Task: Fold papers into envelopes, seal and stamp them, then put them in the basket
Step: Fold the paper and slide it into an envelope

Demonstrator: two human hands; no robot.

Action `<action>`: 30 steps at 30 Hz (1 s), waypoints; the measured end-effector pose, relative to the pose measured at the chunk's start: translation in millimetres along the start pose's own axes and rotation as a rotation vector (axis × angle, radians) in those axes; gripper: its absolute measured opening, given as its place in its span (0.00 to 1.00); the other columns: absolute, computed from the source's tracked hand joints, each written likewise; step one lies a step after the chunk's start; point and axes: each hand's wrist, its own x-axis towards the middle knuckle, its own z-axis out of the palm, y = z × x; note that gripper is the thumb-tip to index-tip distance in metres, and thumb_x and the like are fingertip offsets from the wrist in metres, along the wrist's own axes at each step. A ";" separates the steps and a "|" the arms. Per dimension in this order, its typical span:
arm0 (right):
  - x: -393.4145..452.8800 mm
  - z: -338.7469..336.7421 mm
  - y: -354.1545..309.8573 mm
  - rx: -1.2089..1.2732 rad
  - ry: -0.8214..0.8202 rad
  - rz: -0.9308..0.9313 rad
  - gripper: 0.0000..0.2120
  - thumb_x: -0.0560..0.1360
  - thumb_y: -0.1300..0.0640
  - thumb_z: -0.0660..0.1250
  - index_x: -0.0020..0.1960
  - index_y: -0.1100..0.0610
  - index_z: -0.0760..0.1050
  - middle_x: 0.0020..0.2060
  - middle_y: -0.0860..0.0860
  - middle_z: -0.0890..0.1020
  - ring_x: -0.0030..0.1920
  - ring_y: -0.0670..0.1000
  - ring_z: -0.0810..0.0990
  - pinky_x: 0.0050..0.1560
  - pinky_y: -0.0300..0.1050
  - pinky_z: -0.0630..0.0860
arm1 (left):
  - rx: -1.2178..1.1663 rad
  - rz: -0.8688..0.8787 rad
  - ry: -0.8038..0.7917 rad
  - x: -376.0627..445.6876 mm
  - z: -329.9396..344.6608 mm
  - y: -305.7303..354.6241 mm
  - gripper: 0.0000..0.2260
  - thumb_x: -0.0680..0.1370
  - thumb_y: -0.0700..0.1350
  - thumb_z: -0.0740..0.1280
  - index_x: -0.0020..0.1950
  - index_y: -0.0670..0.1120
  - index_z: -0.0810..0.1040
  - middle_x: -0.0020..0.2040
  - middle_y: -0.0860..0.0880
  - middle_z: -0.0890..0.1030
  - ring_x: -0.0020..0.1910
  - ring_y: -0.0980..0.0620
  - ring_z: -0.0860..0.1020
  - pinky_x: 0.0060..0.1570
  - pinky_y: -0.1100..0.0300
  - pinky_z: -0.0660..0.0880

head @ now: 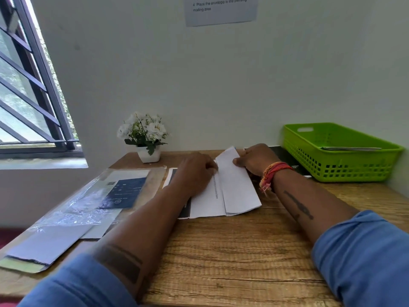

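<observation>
Head view: wall notice (pixel 221 9), "pending mailing area", above folded paper (pixel 236 185).

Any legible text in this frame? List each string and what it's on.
Notice on the wall: "4 Place the envelope in the pending mailing area"; the line above is cut off by the frame edge, unreadable.
Folded paper under both hands: one printed line along the fold, too small to read.
Blue card in the plastic sleeve: a code square and print, blurred.
Dark booklet beside the green basket: small white print, illegible.
</observation>
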 end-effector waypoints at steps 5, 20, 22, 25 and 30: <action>0.5 3.4 2.4 0.685 -0.104 0.151 0.17 0.77 0.49 0.70 0.50 0.64 0.83 0.42 0.57 0.86 0.35 0.54 0.84 0.39 0.46 0.81 | 0.059 0.013 -0.143 -0.3 5.5 6.7 0.11 0.81 0.49 0.64 0.49 0.50 0.87 0.49 0.52 0.85 0.50 0.51 0.80 0.49 0.57 0.71; -4.3 31.1 1.3 0.046 -0.227 -0.311 0.06 0.75 0.59 0.73 0.51 0.51 0.84 0.51 0.44 0.84 0.51 0.43 0.79 0.53 0.36 0.71 | -0.184 -0.247 0.002 0.8 -11.2 1.4 0.21 0.82 0.47 0.63 0.76 0.48 0.69 0.71 0.44 0.76 0.70 0.43 0.73 0.62 0.59 0.67; -3.7 32.4 1.8 -0.005 -0.241 -0.324 0.06 0.76 0.58 0.73 0.51 0.51 0.84 0.50 0.44 0.84 0.50 0.42 0.79 0.53 0.36 0.72 | -0.174 -0.235 -0.023 0.5 -10.1 -4.0 0.22 0.80 0.45 0.67 0.75 0.52 0.70 0.66 0.46 0.79 0.65 0.45 0.76 0.58 0.60 0.68; -2.2 34.1 1.6 -0.052 -0.237 -0.340 0.05 0.76 0.58 0.72 0.51 0.51 0.84 0.47 0.43 0.83 0.46 0.40 0.78 0.48 0.33 0.72 | -0.177 -0.213 -0.036 0.0 -8.9 -7.1 0.22 0.79 0.44 0.70 0.72 0.53 0.72 0.62 0.50 0.82 0.61 0.49 0.79 0.55 0.61 0.70; 0.3 33.9 3.7 -0.175 -0.214 -0.365 0.04 0.76 0.55 0.72 0.51 0.51 0.84 0.48 0.43 0.82 0.47 0.42 0.77 0.44 0.33 0.70 | 0.042 -0.124 -0.049 2.7 -3.8 -9.5 0.14 0.78 0.45 0.71 0.64 0.54 0.80 0.68 0.49 0.77 0.67 0.51 0.73 0.64 0.61 0.65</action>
